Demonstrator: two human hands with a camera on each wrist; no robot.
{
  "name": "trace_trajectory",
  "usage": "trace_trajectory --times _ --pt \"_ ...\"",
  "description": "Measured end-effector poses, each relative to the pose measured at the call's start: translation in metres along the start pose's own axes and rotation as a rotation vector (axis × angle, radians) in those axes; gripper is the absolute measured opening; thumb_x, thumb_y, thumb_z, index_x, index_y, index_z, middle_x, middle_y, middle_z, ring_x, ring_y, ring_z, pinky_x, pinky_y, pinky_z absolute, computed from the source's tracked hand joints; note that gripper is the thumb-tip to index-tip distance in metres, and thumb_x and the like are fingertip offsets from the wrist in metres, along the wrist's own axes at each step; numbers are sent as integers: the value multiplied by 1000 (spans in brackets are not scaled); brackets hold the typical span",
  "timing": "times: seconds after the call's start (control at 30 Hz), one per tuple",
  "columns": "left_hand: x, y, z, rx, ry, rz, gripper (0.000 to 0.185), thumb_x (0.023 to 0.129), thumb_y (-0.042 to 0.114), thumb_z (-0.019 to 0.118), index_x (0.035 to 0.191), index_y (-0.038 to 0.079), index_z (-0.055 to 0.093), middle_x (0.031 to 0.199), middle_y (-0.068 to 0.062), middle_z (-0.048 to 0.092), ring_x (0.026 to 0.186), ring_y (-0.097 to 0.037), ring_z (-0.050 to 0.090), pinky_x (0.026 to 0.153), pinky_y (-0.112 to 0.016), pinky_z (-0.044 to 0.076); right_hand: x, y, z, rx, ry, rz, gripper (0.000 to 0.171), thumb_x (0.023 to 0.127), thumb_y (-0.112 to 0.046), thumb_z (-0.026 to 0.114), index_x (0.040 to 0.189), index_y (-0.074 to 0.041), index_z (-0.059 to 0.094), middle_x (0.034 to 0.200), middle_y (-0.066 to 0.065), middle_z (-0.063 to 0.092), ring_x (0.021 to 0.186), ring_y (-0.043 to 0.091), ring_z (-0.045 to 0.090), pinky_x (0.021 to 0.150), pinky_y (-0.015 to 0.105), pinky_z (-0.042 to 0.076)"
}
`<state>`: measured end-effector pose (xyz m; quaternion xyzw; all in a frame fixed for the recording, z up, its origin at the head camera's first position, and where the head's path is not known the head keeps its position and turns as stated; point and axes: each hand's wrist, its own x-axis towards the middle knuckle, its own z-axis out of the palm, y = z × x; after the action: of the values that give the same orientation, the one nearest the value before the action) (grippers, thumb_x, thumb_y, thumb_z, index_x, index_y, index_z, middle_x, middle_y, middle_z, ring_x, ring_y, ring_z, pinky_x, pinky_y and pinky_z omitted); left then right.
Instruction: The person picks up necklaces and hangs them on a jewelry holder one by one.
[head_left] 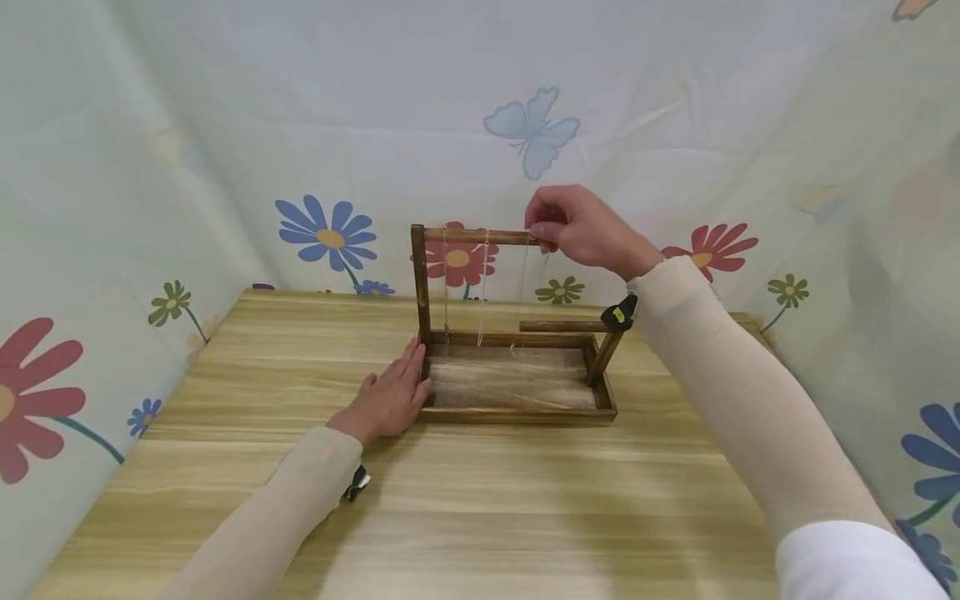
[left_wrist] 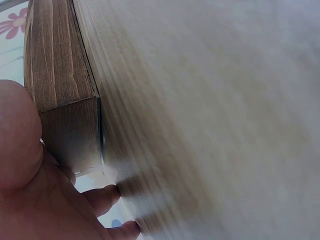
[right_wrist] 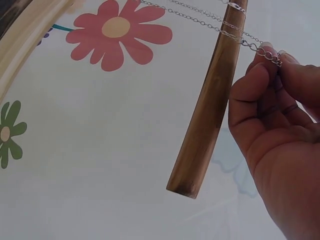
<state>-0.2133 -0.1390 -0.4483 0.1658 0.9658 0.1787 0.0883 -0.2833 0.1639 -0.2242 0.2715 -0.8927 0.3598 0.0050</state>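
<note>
Left hand (head_left: pixel 388 398) flat on the bench (head_left: pixel 480 508), fingers straight, pressed against the left end of the wooden stand (head_left: pixel 517 400). Stood mid-bench, tray-shaped base with a tall post and top bar (head_left: pixel 480 237). Several thin chains (head_left: pixel 483 283) draped over that bar, hanging toward the tray. Right hand (head_left: pixel 581 229) raised at the bar's right end, fingertips (right_wrist: pixel 265 60) pinching one silver chain (right_wrist: pixel 215 25) beside the rod.

No readable text, label, brand, number or sign appears in any view; the wooden stand (head_left: pixel 517 367) and the flowered cloth backdrop (head_left: pixel 225 150) carry no lettering.
</note>
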Motion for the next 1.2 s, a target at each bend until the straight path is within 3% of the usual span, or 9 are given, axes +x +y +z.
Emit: trace_trajectory --times 0.47,0.93,1.2 --pt "1 -3 3 -8 0 -1 68 114 39 29 169 10 1 178 -7 -6 159 -44 25 120 -77 20 -12 11 -12 -29 36 52 8 104 -3 59 103 -3 67 86 8 65 75 21 61 67 27 51" --pt "3 0 0 -7 0 6 69 114 39 30 169 9 0 178 -8 -6 159 -45 25 120 -78 20 -31 18 -37 -94 85 124 9 103 -9 63 107 -4 69 95 14 70 77 22 63 68 25 52" --pt "4 4 -1 -7 -21 3 69 114 38 28 169 9 -1 178 -7 -8 159 -45 24 120 -78 20 -39 30 -50 -80 101 167 11 103 -11 64 109 -4 69 92 5 69 78 18 64 71 23 54"
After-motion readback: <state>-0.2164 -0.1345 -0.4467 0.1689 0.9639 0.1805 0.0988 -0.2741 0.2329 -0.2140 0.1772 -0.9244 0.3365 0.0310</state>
